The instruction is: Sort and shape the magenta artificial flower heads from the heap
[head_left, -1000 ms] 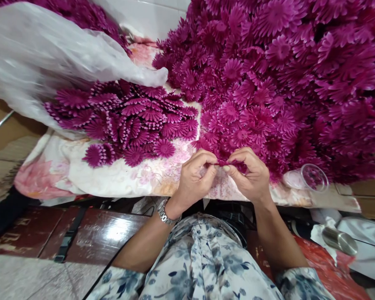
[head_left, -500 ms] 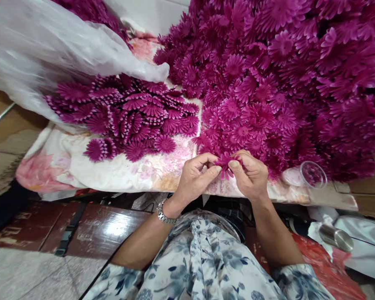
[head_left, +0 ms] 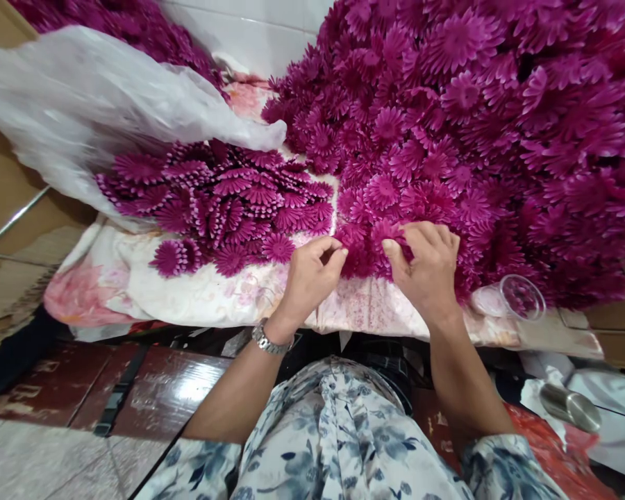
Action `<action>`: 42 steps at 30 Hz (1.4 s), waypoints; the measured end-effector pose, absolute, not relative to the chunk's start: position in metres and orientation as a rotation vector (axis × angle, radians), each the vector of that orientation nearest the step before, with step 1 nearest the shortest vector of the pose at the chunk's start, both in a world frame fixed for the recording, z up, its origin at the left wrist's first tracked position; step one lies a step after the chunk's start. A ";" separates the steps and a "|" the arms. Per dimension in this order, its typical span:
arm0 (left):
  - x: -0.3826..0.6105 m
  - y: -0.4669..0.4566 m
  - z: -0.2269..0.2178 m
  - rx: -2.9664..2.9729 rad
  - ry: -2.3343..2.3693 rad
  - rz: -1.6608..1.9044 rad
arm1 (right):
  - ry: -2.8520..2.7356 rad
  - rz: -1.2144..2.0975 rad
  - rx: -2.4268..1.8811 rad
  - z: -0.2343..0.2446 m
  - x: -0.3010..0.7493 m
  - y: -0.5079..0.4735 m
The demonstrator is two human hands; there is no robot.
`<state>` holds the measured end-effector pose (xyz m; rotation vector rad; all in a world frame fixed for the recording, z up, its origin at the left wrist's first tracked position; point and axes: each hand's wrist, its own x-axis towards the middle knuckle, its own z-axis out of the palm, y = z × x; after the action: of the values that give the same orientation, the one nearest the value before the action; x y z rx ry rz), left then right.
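Observation:
My right hand (head_left: 428, 267) is closed, thumb and fingers pinching a magenta fabric flower (head_left: 386, 232) at the near edge of the big heap of loose magenta flowers (head_left: 473, 118). A short gap to the left, my left hand (head_left: 310, 274) curls with thumb against fingertips; I see nothing in it. It wears a metal wristwatch (head_left: 267, 340). Both hands hover over a floral cloth (head_left: 198, 295). Left of them lie stacked flat magenta petal layers (head_left: 223, 201), spilling from a clear plastic bag (head_left: 78, 111).
A clear plastic cup (head_left: 518, 297) lies on its side at the cloth's right edge. A steel cylinder (head_left: 570, 407) rests lower right on white and red material. Cardboard (head_left: 3, 187) stands at the left. Dark glossy boards (head_left: 151, 396) lie below the cloth.
Both hands worked one flower together near the cloth's front edge; now they have parted. My right hand has carried the flower forward to the heap's edge, and my left hand has let go.

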<state>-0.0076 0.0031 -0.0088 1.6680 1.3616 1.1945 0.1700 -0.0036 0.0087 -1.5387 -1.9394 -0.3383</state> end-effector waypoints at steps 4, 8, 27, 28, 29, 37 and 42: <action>-0.013 0.017 -0.010 1.996 1.562 1.042 | -1.928 -0.399 -1.642 0.009 0.177 -0.003; -0.016 0.016 -0.018 2.015 1.532 0.961 | -1.903 -0.344 -1.619 -0.001 0.190 -0.022; 0.006 0.041 -0.011 2.361 1.262 0.502 | -2.047 -0.107 -1.801 0.002 0.202 -0.002; 0.007 0.043 -0.013 2.372 1.238 0.507 | -2.055 -0.066 -1.828 0.002 0.199 -0.001; 0.008 0.044 -0.013 2.380 1.216 0.509 | -2.063 -0.031 -1.855 0.001 0.198 -0.001; 0.017 0.056 -0.015 2.359 1.115 0.425 | -2.123 0.097 -1.928 -0.002 0.195 0.003; 0.035 0.063 -0.028 2.346 1.056 0.526 | -2.173 0.256 -1.976 -0.005 0.190 0.017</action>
<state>0.0351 0.0630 -0.0278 2.3457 1.0561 0.5264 0.1903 0.0173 -0.0054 -1.9764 -2.1731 0.2557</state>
